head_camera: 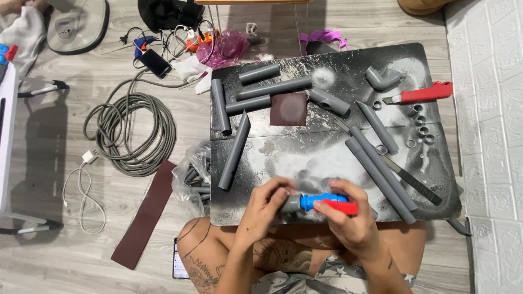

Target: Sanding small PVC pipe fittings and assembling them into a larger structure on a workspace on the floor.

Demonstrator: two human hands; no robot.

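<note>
Over a paint-dusted black board (pixel 327 158), the left hand (pixel 265 206) pinches a grey plastic fitting (pixel 291 203) onto a blue ball valve with a red handle (pixel 326 202), gripped by the right hand (pixel 348 218).

Eight grey pipe lengths (pixel 275 87) — one grey elbow (pixel 381 79) — two sandpaper pieces (pixel 288 109), one red-handled cutter (pixel 422 94), one coiled hose (pixel 131 130).

Both forearms reach in from the near edge, converging toward the middle. The left hand (pixel 267 204) sits left of centre, wrist bent, its fingers (pixel 279 191) curled inward and closed in a grip. The right hand (pixel 348 215) lies just right of it, knuckles up, thumb and fingers wrapped shut. The two hands almost touch. The near left forearm is tattooed.
</note>
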